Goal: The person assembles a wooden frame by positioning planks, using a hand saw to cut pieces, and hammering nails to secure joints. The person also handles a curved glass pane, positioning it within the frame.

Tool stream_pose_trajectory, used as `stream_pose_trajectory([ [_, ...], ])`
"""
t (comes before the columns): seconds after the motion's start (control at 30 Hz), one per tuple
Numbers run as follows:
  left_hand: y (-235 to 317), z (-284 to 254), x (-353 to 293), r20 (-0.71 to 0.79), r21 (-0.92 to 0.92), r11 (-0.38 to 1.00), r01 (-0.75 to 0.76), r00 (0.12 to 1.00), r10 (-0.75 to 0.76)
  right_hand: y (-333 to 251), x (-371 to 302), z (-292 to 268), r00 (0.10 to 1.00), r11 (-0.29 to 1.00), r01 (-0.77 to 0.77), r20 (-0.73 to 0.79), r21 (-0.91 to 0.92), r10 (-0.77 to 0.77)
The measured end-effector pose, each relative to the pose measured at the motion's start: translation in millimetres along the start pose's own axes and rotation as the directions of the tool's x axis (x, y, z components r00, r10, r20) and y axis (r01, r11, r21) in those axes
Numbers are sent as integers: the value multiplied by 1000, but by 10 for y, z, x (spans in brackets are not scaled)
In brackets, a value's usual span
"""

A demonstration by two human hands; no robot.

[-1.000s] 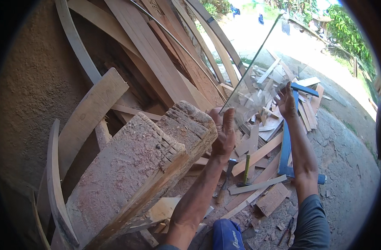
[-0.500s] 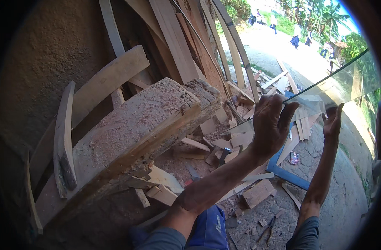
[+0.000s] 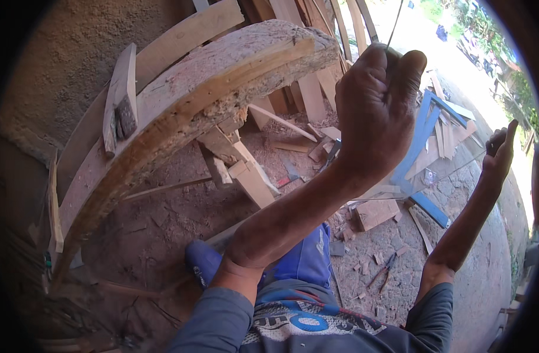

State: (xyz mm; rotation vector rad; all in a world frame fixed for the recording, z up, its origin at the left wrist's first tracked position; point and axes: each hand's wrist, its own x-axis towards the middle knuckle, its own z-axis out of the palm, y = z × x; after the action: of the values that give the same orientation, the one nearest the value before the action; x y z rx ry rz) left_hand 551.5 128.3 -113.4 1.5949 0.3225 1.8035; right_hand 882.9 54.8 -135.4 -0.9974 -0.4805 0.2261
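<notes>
A clear glass pane (image 3: 452, 154) is held up between my two hands, tilted, its thin dark edge rising past my left fist. My left hand (image 3: 378, 115) is closed on that edge, thumb on one side and curled fingers on the other. Farther right, my right hand (image 3: 501, 150) grips the pane's other side, with one finger or the thumb pointing up. Through the glass shows a blue frame (image 3: 429, 209) lying on the ground among wood strips.
A thick, rough wooden bench (image 3: 181, 109) covered in sawdust curves along the left. Boards (image 3: 310, 97) lean behind it. A wood block (image 3: 376, 213), offcuts and red-handled pliers (image 3: 383, 273) lie on the ground. Bright open ground and greenery lie beyond.
My view has tipped down, bringing my shirt and knees into sight. Both hands have risen with the glass pane, the left nearer to me and the right farther right. Both still grip it.
</notes>
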Motion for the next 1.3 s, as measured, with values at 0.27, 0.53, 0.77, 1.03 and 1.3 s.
stream_pose_trajectory([
  [0.27,390,-868,-642,-75,79,970,228,972,-222,358,-895,-7,980,983,-169,96,-64,175],
  [0.53,654,-1581,-949,-222,17,949,315,926,-304,311,-1400,376,966,983,-83,227,-165,120],
  [0.77,900,-2052,-1199,-291,-4,951,308,910,-296,206,-1796,498,891,981,116,452,-152,-36],
  [1.03,1155,-2561,-1545,-411,-50,959,278,870,-274,437,-2343,489,797,969,166,603,-184,-22],
  [1.3,1604,-3164,-2002,-654,-91,983,157,735,-178,193,-3027,1233,752,898,433,579,-74,-314],
])
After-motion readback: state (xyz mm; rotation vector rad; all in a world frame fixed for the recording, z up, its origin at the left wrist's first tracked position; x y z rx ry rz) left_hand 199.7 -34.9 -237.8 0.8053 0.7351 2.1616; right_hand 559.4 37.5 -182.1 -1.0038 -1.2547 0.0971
